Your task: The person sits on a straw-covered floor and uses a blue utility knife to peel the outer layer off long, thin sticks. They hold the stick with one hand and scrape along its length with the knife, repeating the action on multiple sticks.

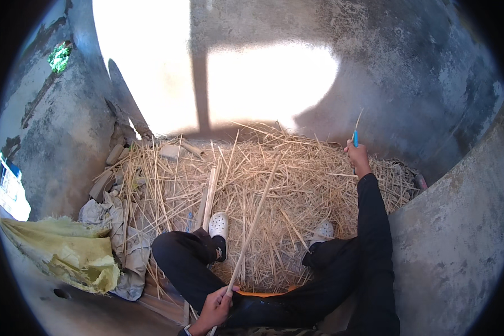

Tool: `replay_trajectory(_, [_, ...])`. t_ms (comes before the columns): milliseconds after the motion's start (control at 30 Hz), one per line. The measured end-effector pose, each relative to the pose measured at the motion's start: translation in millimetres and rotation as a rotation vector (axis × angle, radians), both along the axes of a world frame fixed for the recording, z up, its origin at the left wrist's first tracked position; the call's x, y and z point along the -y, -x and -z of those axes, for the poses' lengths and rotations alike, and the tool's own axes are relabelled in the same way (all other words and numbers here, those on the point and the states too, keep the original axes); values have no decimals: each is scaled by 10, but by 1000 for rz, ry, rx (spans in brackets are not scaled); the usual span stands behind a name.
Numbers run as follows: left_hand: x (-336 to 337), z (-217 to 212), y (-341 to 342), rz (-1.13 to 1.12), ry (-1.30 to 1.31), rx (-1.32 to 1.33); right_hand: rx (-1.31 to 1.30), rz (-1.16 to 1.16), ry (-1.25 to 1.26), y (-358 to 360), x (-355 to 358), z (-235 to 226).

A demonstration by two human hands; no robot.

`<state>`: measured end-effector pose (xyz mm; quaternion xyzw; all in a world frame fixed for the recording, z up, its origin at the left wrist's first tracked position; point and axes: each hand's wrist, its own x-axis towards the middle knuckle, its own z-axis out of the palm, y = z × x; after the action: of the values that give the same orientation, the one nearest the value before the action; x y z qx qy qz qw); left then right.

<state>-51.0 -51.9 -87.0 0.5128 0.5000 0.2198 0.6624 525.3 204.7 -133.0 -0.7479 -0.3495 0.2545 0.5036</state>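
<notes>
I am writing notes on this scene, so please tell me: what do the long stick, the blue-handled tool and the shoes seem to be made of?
The long stick in the left hand looks like split bamboo or cane: pale, matte, straight, like the strips littering the floor. The blue-handled tool in the right hand seems to have a smooth plastic grip; its working end is too small to judge. The shoes look like moulded foam or rubber clogs, whitish, with round holes.

I see pale golden straw (274,185) spread in a tangled, criss-cross pattern over the floor. The long stick (252,224) in my left hand (215,308) is a light tan. My right hand (357,154) grips a tool with a bright blue handle (355,138). My sleeves and trousers (297,302) are black, and my clogs (219,225) are white with small dark holes. A yellow-green woven sack (73,252) lies beside crumpled grey cloth (115,224). The walls (420,84) are mottled grey, stained darker in patches.
</notes>
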Motion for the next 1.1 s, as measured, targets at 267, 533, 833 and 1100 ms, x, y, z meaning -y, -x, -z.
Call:
replay_trajectory(267, [-580, -147, -258, -2, 114, 283, 480, -301, 256, 1179, 324, -219])
replay_trajectory(533, [-965, -316, -596, -58, 110, 410, 655, -744, -117, 2544, 960, -549])
replay_trajectory(833, [-932, -379, -680, -58, 186, 502, 797, -691, -134, 2747, 1078, -546])
replay_trajectory(1100, [-983, -381, -704, -107, 385, 749, 903, -693, -424, 2847, 1121, -542])
